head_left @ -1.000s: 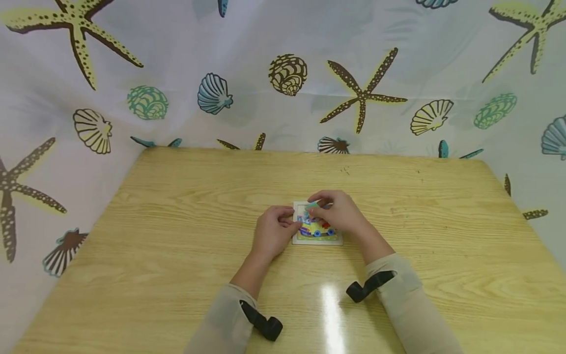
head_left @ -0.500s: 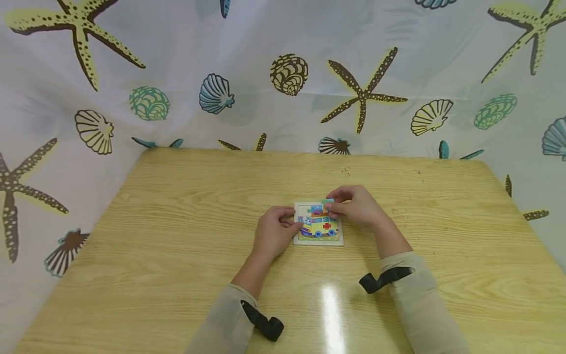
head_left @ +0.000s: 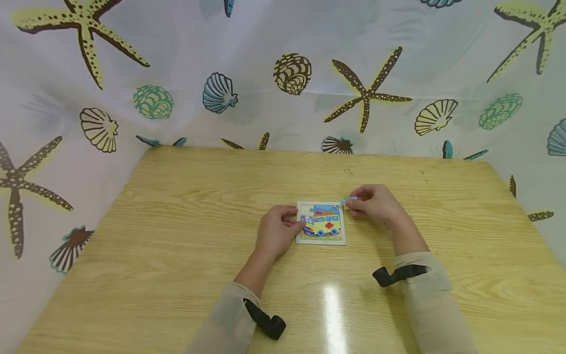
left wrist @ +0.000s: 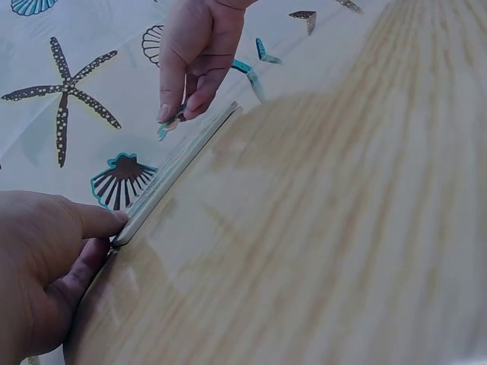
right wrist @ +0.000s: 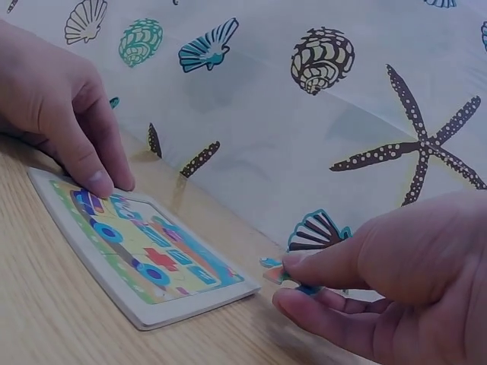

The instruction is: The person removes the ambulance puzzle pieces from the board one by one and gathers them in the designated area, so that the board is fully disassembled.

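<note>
Thumb and fingertips closed on a small puzzle piece (right wrist: 275,275), a person's right grip (head_left: 376,204) hung just off the far right corner of the puzzle (head_left: 320,242), the two looking slightly apart in the right wrist view. The grip was open no wider than the piece was thick. Fingers hid much of the piece, so its long axis could not be told.

The puzzle lay flat on the bench, its white border roughly square and its near edge facing the person. Inside, a yellow van (head_left: 328,225) with a red cross filled most of the space, while a pale patch (head_left: 306,210) showed at the far left corner. That patch lay to the left of the right grip, across the puzzle's far side; the left grip (head_left: 276,228) was the nearer of the two.

The left grip held the puzzle's left edge, thumb on top and fingers tucked against the side. Black mounts (head_left: 400,274) sat on both pale sleeves (head_left: 435,309). Around them stretched the wood-grain bench (head_left: 177,246), backed by a cloth (head_left: 252,39) printed with starfish and shells.
</note>
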The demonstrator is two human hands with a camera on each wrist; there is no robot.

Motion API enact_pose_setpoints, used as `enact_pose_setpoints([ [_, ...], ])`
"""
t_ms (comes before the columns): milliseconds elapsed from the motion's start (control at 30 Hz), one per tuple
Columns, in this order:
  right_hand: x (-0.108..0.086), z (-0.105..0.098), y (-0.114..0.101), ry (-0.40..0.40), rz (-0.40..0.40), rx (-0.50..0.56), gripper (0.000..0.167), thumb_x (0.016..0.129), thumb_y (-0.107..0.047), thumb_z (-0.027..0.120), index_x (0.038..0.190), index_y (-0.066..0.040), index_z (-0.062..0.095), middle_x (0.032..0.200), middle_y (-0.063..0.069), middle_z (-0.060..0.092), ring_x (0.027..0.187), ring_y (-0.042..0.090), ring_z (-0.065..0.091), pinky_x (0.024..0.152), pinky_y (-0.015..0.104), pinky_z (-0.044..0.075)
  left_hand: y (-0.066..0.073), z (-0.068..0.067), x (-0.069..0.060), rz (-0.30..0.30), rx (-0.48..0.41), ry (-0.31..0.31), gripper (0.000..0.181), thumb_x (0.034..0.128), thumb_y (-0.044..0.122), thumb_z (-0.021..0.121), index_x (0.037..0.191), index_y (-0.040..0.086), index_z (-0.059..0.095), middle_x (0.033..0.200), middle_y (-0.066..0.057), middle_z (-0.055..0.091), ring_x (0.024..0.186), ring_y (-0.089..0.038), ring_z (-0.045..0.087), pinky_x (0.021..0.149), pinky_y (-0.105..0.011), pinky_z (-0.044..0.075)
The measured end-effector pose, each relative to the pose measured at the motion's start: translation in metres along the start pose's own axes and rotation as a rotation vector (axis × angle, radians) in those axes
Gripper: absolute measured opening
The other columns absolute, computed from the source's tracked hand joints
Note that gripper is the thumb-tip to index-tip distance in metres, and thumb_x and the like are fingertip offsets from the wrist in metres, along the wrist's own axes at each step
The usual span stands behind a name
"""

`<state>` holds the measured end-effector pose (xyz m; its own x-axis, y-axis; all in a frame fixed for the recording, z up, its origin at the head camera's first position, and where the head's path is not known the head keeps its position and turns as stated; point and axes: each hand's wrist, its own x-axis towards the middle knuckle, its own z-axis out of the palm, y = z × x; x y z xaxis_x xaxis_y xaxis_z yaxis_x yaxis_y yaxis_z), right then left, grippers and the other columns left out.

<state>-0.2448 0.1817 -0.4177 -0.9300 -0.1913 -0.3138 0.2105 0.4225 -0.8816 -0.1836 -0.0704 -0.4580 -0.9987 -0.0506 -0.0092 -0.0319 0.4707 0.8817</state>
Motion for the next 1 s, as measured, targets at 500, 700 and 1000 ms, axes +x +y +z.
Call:
enact_pose_setpoints([
  [500,-0.001,0.000,0.003,0.046,0.035,-0.155,0.028,0.094,-0.013,0.069,0.115,0.005,0.064,0.089,0.009,0.062,0.067,0.008,0.064,0.063,0.021,0.056,0.002,0.001,0.001,-0.013,0.009,0.021,0.036,0.0851,0.015,0.080,0.118,0.004,0.070,0.107,-0.009,0.067,0.085,-0.016,0.066,0.078,-0.029,0.059],
  [700,-0.002,0.005,0.005,0.072,0.042,-0.199,0.026,0.094,-0.015,0.069,0.111,0.003,0.065,0.089,0.008,0.065,0.065,0.009,0.062,0.061,0.021,0.055,0.001,0.002,0.000,-0.012,0.011,0.023,0.035,0.0853,0.015,0.080,0.118,0.004,0.070,0.106,-0.008,0.067,0.084,-0.015,0.066,0.076,-0.028,0.058],
  [1000,-0.006,0.010,0.000,0.122,0.080,-0.229,0.028,0.093,-0.016,0.069,0.112,0.003,0.063,0.099,0.012,0.064,0.067,0.010,0.063,0.063,0.022,0.055,0.001,0.002,-0.002,-0.031,0.009,0.021,0.036,0.0856,0.017,0.080,0.118,0.005,0.070,0.106,-0.006,0.067,0.085,-0.014,0.065,0.077,-0.028,0.058],
])
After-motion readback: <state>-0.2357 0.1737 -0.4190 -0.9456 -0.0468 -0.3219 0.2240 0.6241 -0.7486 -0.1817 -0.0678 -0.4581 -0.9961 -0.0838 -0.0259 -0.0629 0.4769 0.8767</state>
